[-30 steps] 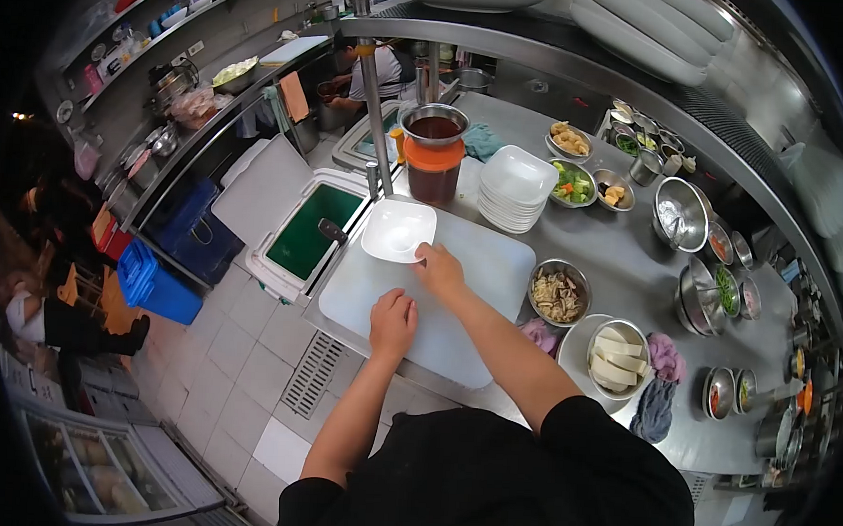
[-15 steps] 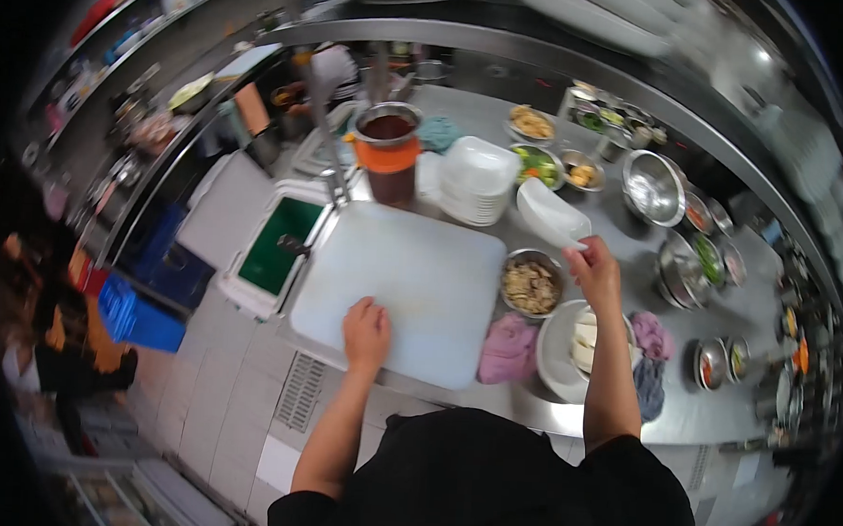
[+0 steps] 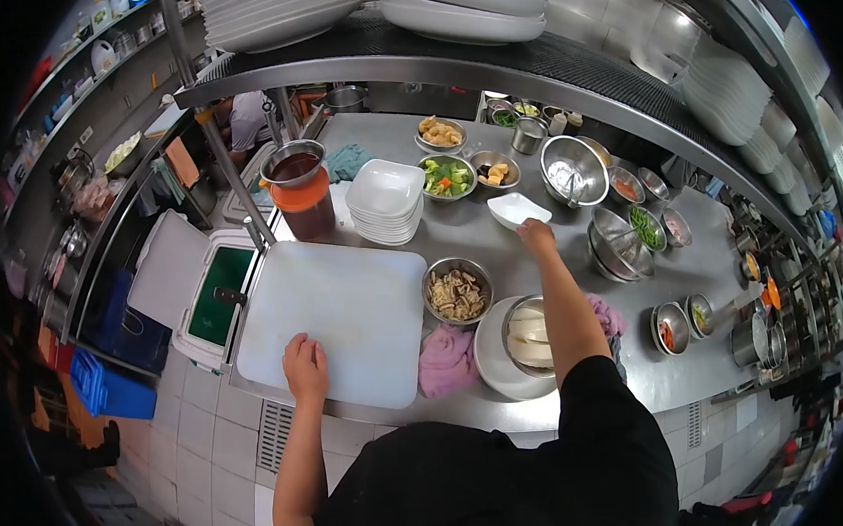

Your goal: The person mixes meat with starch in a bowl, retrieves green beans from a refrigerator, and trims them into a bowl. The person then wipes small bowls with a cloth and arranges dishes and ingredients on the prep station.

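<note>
My right hand (image 3: 537,238) grips the near edge of a small white square bowl (image 3: 518,209), held low over the steel counter. My left hand (image 3: 306,366) rests near the front left of a white cutting board (image 3: 340,306), fingers loosely bent and nothing in them. Left of the white bowl stands a stack of matching square bowls (image 3: 385,188). Nearer to me, a metal bowl of sliced mushrooms (image 3: 458,293) sits right of the board. My right forearm partly covers a metal bowl of pale sliced pieces (image 3: 528,335) on a white plate (image 3: 492,369).
Behind the board stands a tall orange-banded container of dark liquid (image 3: 302,201). Bowls of broccoli (image 3: 444,177) and green vegetables (image 3: 645,228) line the counter. A pink cloth (image 3: 447,360) lies beside the board. Overhead runs a metal shelf (image 3: 430,71) with plates. An open green-lined bin (image 3: 221,287) is at left.
My right hand has lowered the white bowl from a tilted, raised position to nearly level over the counter farther back. My left hand stays on the board. The head view has shifted.
</note>
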Available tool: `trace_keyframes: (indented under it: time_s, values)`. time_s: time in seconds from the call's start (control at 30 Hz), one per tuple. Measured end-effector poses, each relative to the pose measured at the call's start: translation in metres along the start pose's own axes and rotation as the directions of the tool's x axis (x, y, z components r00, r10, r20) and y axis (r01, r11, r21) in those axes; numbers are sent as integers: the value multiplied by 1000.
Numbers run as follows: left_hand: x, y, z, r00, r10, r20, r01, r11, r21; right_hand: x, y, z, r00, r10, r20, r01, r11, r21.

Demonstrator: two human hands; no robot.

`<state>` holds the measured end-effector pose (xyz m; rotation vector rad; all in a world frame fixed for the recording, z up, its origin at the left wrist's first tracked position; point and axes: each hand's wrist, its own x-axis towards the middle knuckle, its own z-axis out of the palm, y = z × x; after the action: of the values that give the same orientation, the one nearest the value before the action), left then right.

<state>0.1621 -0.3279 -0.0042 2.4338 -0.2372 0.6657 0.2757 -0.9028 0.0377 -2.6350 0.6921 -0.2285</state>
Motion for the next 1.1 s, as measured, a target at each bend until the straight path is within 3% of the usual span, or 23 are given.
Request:
trace_keyframes:
  time_s: [0.17,0.23,0.27,0.33,0.37,0.4,0.43,0.47,0.53,0.6,0.67,0.73,0.77,0.83,0.87,0.93,1.1]
  values:
    - [1,-2,2,1000,-8,-10,8,1000,-7,25,21,49,995,-95,-5,94,993,-65]
    - [-1,-4,2,1000,-18,-20,17,1000,-15,5,-12,16,982,62,179,-50,996,-71]
    - [-1,-3,1,1000,-20,-12,20,1000,-19,-5,-29,-4,983,58,175,-46,996,-75]
    - [1,-2,1,1000,-15,-9,15,999,-32,-23,-58,-48,981,-116,154,112,993,36]
    - [0,-3,1,1000,-21,-10,21,999,-29,-25,-65,-65,940,-340,40,340,940,-6]
    - [0,-3,1,1000,-25,-10,24,999,-26,-46,-98,-105,932,-344,114,339,939,59]
    - [0,-2,0,1000,-13,-13,13,999,-33,-72,-124,-144,886,-459,68,450,885,116]
    - [-1,0,-1,1000,-18,-5,18,999,-29,-95,-150,-183,886,-461,58,449,881,149]
    - [2,1,-2,1000,-17,5,17,1000,-25,-137,-189,-245,840,-503,-203,541,802,253]
    - [2,0,-4,999,30,-29,-31,999,-13,-137,-209,-294,813,-423,-399,570,718,400]
    - [11,-8,-6,999,-29,22,31,993,-111,-121,-227,-337,666,-369,-649,577,806,134]
    - [33,-21,-13,994,-80,81,94,975,-201,-73,-229,-358,527,-363,-769,521,853,-45]
    - [49,-28,-18,996,-73,45,80,982,-169,-42,-224,-358,529,-359,-769,517,855,-44]
    - [81,-52,-22,999,-49,-2,49,997,-67,7,-211,-348,652,-400,-644,333,914,-231]
    - [96,-68,-22,999,-34,-14,34,999,4,8,-213,-349,656,-397,-642,328,916,-231]
    - [124,-83,-23,999,-41,-31,44,995,85,8,-223,-348,847,-362,-389,260,921,-290]
    - [131,-118,6,995,-86,-54,98,950,296,11,-222,-346,856,-372,-359,234,898,-372]
